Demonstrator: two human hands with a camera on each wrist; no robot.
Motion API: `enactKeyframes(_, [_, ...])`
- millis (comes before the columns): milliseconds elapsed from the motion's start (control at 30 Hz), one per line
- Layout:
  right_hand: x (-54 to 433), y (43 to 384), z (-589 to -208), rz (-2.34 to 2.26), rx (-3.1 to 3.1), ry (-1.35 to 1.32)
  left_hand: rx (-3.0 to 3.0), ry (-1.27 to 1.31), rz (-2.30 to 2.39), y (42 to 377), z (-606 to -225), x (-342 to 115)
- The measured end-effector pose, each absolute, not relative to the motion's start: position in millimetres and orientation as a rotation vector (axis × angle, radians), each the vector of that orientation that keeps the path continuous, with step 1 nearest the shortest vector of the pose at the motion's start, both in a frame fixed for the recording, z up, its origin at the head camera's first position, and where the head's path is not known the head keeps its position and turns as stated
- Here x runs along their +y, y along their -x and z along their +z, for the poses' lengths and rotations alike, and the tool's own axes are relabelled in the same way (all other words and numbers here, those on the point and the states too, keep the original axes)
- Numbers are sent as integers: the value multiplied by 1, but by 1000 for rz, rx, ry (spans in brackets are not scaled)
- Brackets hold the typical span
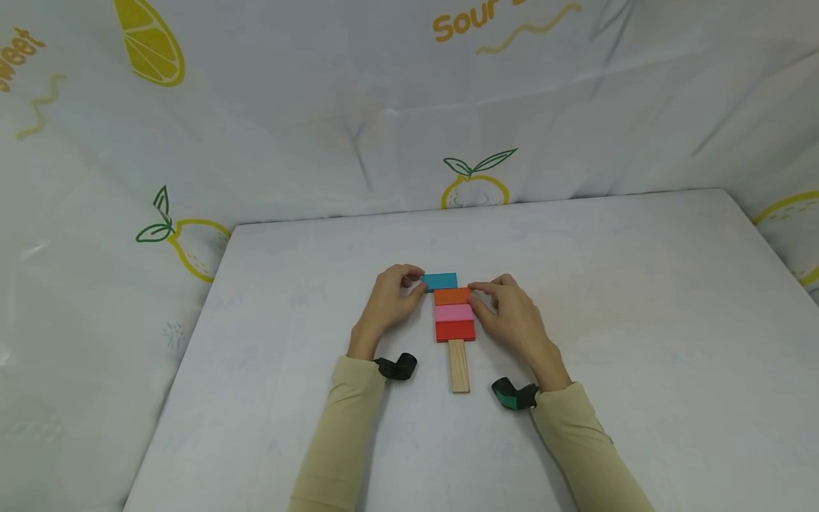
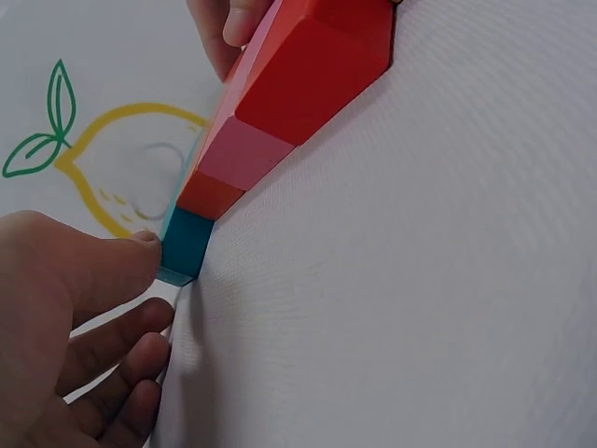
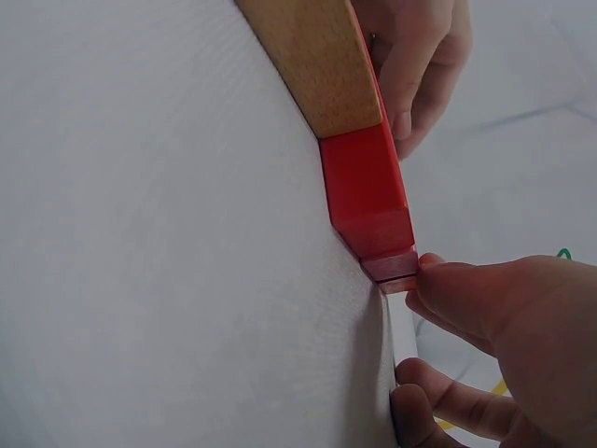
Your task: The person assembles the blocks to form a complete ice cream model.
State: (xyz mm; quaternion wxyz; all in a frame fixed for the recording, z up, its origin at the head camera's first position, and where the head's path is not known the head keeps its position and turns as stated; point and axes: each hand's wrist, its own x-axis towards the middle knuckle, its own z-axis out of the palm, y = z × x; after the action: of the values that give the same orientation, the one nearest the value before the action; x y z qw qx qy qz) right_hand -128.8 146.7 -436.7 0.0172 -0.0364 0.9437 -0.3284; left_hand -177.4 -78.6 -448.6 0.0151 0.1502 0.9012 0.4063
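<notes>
In the head view, my left hand point(image 1: 392, 295) pinches the left end of a flat blue block point(image 1: 441, 282) between thumb and fingers. Just below it lies an orange block point(image 1: 451, 296); its right end is between the thumb and index finger of my right hand point(image 1: 510, 313). A pink block point(image 1: 453, 313) and a red block point(image 1: 455, 331) follow, edge against edge. The blue block sticks out to the left of this stack. Under the red block, a plain wooden block point(image 1: 458, 366) lies lengthwise like a stick. In the right wrist view, the right thumb hides part of the orange end.
The blocks lie mid-table on a white cloth-covered table point(image 1: 269, 370). Its far edge meets a white curtain point(image 1: 288, 128) printed with lemons. A small dark camera point(image 1: 398, 366) sits on the left wrist, another camera point(image 1: 515, 395) on the right.
</notes>
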Motion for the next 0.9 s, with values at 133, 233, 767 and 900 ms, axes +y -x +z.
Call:
enactKeyframes(133, [148, 129, -439, -1031, 2940, 135, 2818, -458, 1240, 178, -449, -76])
enactKeyframes(233, [148, 130, -440, -1045, 2942, 156, 2823, -454, 1235, 177, -449, -74])
enactKeyframes(767, [149, 130, -440, -1062, 2931, 143, 2763, -386, 1402, 177, -454, -64])
enactKeyframes(900, [149, 129, -439, -1066, 2932, 139, 2763, -352, 1425, 177, -455, -62])
